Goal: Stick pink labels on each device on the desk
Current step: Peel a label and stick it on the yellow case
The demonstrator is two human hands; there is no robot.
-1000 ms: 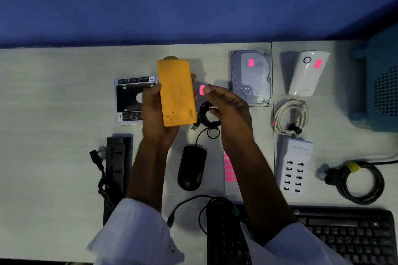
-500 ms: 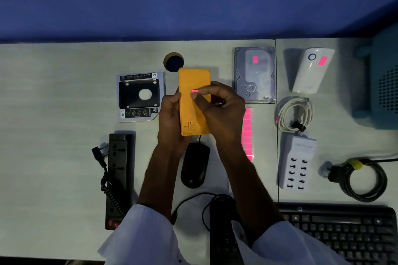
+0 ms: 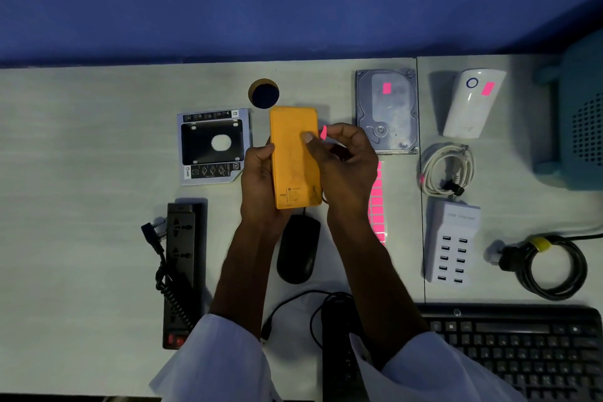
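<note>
Centrally, orange power bank (image 3: 294, 157) is gripped by left hand (image 3: 257, 179); pink label (image 3: 323, 133) pinched by right hand (image 3: 346, 163); label sheet (image 3: 377, 202) partly hidden.

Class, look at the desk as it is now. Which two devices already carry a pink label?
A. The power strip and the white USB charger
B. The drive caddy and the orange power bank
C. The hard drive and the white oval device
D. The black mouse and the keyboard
C: a pink label sits on the hard drive and another on the white oval device; the orange power bank has none stuck on its visible face.
</note>
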